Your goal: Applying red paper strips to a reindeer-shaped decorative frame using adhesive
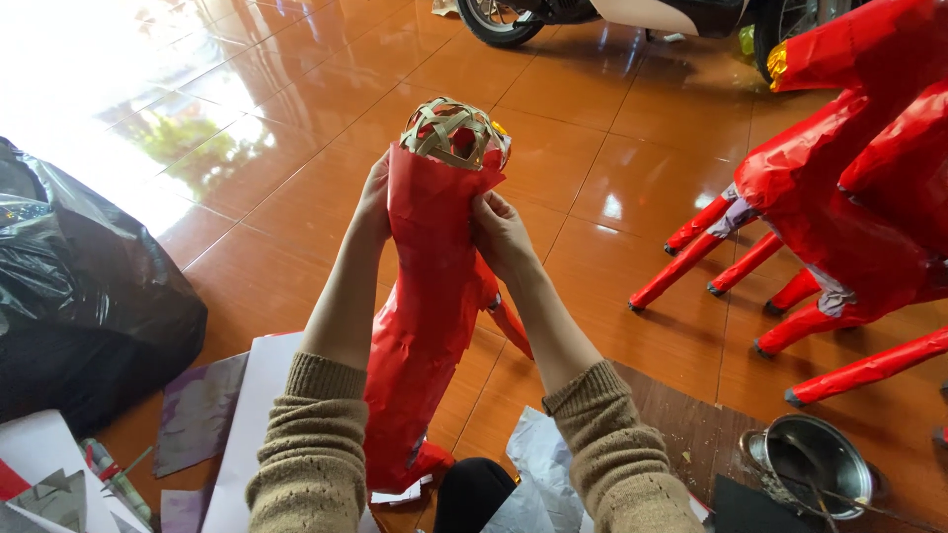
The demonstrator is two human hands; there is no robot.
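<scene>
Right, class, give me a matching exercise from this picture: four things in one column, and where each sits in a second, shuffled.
Things:
1. woven frame head
2. black plastic bag
3. metal pot
4. red paper figures

Places:
A. floor, lower right
B. standing on thin legs, right
C. top of the red figure in both hands
D. floor, far left

Pairs: 1-C, 2-D, 3-A, 4-B

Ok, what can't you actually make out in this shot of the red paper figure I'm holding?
Head view only:
- Left hand: fingers hidden behind the red paper figure.
- Figure's base: hidden behind the sleeves and a black object.
- Woven frame: its lower part is covered by paper.
- Finished red figures: cut off by the right edge.
- Motorbike: cut off by the top edge.
- Metal pot: contents too dark to tell.
</scene>
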